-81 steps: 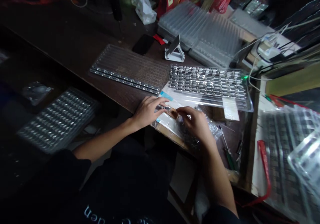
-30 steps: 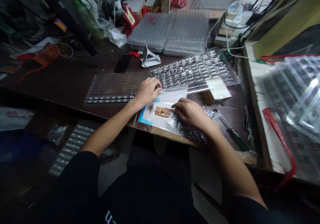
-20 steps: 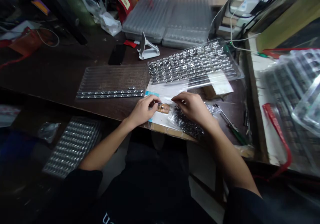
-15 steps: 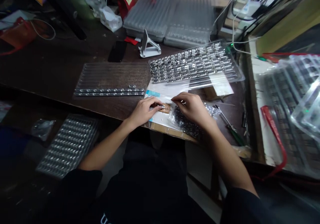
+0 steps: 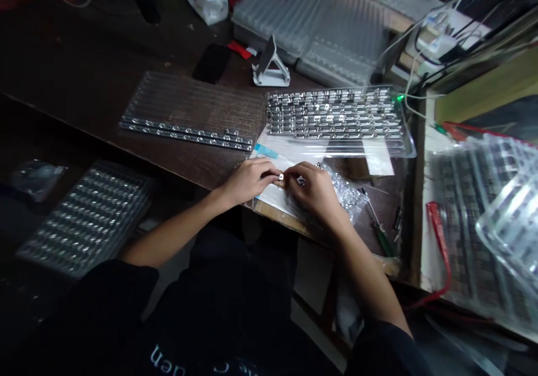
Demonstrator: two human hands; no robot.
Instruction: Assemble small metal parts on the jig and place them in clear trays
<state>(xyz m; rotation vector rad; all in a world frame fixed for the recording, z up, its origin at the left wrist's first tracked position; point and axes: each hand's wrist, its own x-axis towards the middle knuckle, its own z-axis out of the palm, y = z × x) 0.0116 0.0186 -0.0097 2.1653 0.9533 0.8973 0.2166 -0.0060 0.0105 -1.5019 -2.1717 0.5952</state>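
My left hand point(image 5: 251, 180) pinches a small metal part point(image 5: 280, 177) above a little brown block point(image 5: 277, 184) on the white sheet point(image 5: 273, 199). Close beside it on the right, my right hand point(image 5: 309, 188) has its thumb and forefinger pressed together near that part; what it holds is too small to name. A clear bag of small parts point(image 5: 347, 188) lies partly under and beyond my right hand. Behind the hands, a clear tray point(image 5: 336, 112) carries rows of metal parts. The tray on the left point(image 5: 189, 104) has filled rows along its near edge.
A screwdriver point(image 5: 382, 236) lies right of the bag. Farther back are a white stand point(image 5: 271, 73), a black phone point(image 5: 212, 63) and stacked clear trays point(image 5: 286, 14). More trays point(image 5: 84, 219) are at the lower left, others point(image 5: 474, 213) at the right, near a red strap point(image 5: 439, 247).
My right hand has moved left and down to meet my left hand at the small part. The view has shifted and turned, and the filled tray now lies straighter.
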